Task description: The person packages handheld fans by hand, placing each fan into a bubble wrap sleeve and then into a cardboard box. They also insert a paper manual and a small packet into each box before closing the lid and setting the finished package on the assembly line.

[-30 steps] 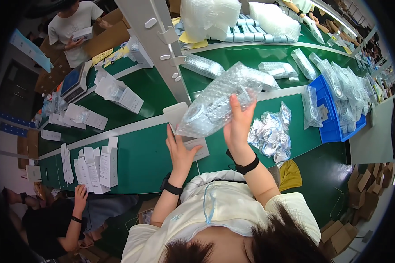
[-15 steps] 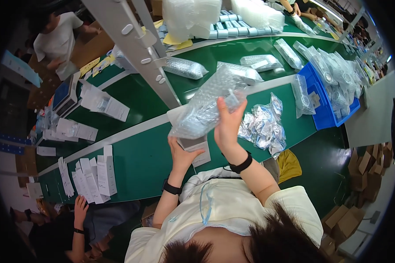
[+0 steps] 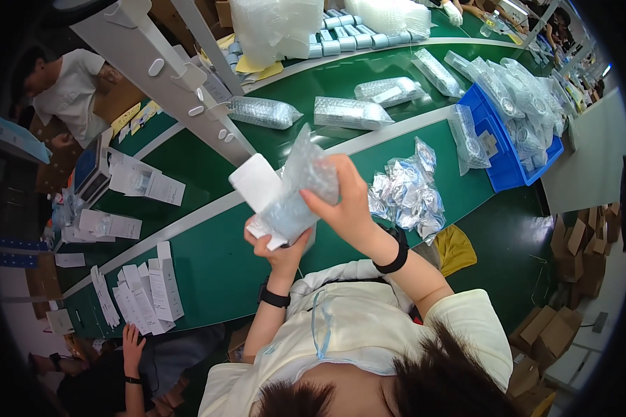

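My left hand [image 3: 281, 256] is wrapped round a white cardboard box [image 3: 256, 182] with its flaps raised. A bubble-wrapped package [image 3: 293, 205] stands in the box's opening, its lower part out of sight and its loose plastic end sticking up. On the package's right side, my right hand [image 3: 347, 208] grips the wrap between thumb and fingers. Both hands are above the green tabletop. To their right lies a heap of small silvery foil packets [image 3: 407, 191].
Bubble-wrapped packages [image 3: 351, 113] lie on the green conveyor beyond. A blue bin [image 3: 497, 156] full of clear-bagged parts stands right. White boxes [image 3: 163, 285] sit left, near another person's hand [image 3: 133, 347]. A metal post [image 3: 181, 87] rises ahead.
The bubble-wrapped package has come down from a tilted position above into the open box. My right hand has moved down and left with it; the box has been lifted and its flaps now show.
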Demonstrator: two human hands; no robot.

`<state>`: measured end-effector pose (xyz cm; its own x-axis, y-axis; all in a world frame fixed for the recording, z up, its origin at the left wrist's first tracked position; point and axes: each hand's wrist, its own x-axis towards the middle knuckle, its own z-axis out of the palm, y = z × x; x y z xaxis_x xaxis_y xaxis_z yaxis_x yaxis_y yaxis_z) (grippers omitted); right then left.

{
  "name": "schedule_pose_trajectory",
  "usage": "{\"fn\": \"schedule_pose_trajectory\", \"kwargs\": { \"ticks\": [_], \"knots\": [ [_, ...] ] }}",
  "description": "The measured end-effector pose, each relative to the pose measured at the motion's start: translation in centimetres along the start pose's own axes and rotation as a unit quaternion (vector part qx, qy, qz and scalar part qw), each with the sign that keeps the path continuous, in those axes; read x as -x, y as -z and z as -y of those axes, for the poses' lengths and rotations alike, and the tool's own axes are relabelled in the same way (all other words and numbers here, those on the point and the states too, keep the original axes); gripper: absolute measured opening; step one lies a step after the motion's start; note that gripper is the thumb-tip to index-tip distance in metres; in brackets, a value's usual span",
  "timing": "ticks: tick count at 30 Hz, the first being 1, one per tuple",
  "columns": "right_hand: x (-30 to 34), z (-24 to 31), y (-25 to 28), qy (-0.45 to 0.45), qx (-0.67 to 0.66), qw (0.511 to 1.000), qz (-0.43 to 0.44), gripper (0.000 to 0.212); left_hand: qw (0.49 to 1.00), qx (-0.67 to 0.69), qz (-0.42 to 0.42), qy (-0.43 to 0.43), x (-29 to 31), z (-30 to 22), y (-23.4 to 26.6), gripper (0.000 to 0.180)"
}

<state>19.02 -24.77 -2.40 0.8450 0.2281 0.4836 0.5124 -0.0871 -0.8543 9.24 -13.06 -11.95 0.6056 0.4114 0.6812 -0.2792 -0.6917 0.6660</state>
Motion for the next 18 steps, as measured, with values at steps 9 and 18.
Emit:
{"fn": "schedule_pose_trajectory", "kwargs": {
  "ticks": [9, 18],
  "knots": [
    [1.9, -3.9, -2.1, 0.115, 0.097, 0.974, 0.167, 0.045, 0.993, -0.073, 0.082, -0.045, -0.5, 1.0, -0.5, 0.086],
    [6.2, -16.5, 6.3, 0.067, 0.458, 0.847, 0.263, 0.043, 0.996, -0.055, 0.054, 0.035, 1.7, 1.4, 4.8, 0.086]
  ]
}}
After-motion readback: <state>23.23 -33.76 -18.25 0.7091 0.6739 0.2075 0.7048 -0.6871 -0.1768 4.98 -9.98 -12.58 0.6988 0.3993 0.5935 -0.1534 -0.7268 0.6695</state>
